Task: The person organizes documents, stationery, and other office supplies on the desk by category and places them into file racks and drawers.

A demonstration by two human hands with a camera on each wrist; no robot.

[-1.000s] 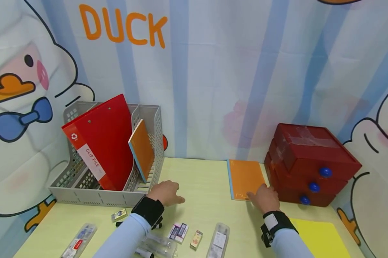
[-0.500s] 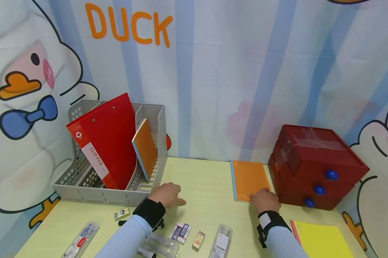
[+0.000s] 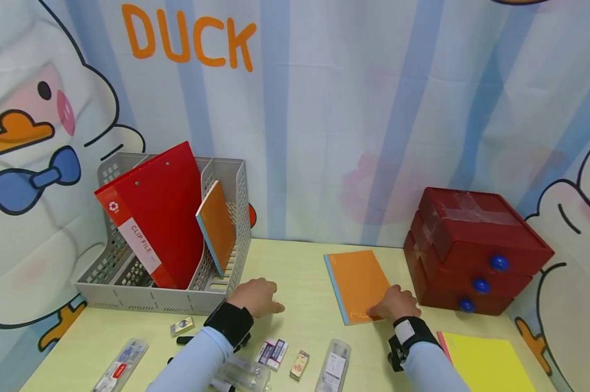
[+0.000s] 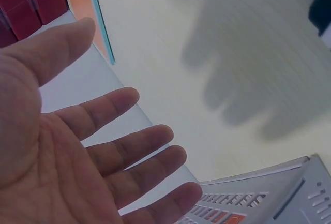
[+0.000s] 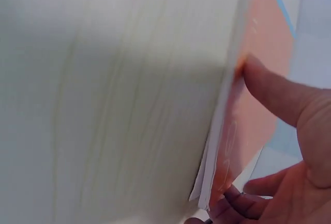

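Right of centre in the head view, an orange notebook (image 3: 356,280) lies askew on the pale table (image 3: 299,261), its blue spine toward the left. The right hand (image 3: 396,304) pinches its near right corner: the right wrist view shows the thumb (image 5: 276,89) pressed on the cover while the other fingers gather round the corner. Whether that edge is lifted off the wood, I cannot tell.

It should be light and bendy, with a smooth cover that probably slides easily. White page edges fan a little near the corner, so a grip on the cover alone might let the leaves splay — the blue spine, likely the stiffest part, seems the better hold for a second hand.

Near the centre of the frame, the left hand (image 3: 254,298) hangs with fingers spread, holding nothing, beside a grey rack (image 3: 143,299). That rack bears a red clip file (image 3: 162,218) and a second orange notebook (image 3: 217,228), both leaning.

At the right, a red drawer unit (image 3: 481,218) stands just beside the right hand and leaves little room for swinging that way. A yellow notebook (image 3: 488,362) lies lower right; a clear case (image 3: 333,367) and small boxes (image 3: 299,365) sit along the bottom — low clutter, apart from the held notebook.
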